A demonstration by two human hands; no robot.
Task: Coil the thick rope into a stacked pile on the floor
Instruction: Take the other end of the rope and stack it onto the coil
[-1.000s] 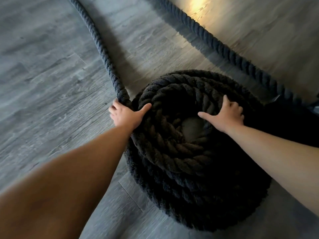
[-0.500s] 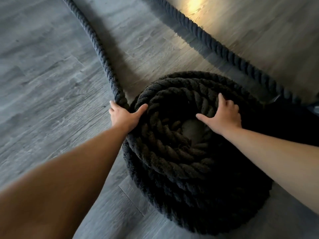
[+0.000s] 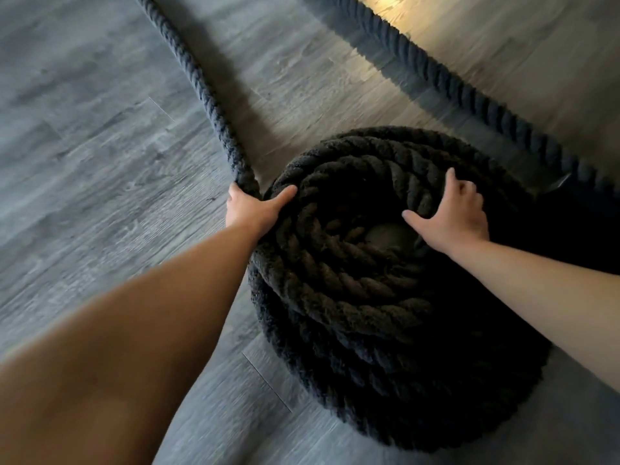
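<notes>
A thick black twisted rope lies coiled in a stacked round pile [image 3: 385, 297] on the grey wood floor, with a small hollow in its middle. A loose length of the rope [image 3: 204, 92] runs from the pile's left edge up to the top of the frame. My left hand [image 3: 251, 209] grips that length where it meets the pile, thumb lying over the top coil. My right hand [image 3: 453, 213] rests on the top coils at the right of the hollow, fingers curled over a strand, thumb spread towards the hollow.
A second stretch of the same rope [image 3: 463, 92] crosses the floor diagonally behind the pile, from top centre to the right edge. A patch of light [image 3: 392, 1] falls on the floor at the top. Bare grey planks [image 3: 84, 162] lie to the left.
Both hands stay on the pile. My right hand has shifted slightly up and its fingers have curled more over the top coil. The view has drifted a little.
</notes>
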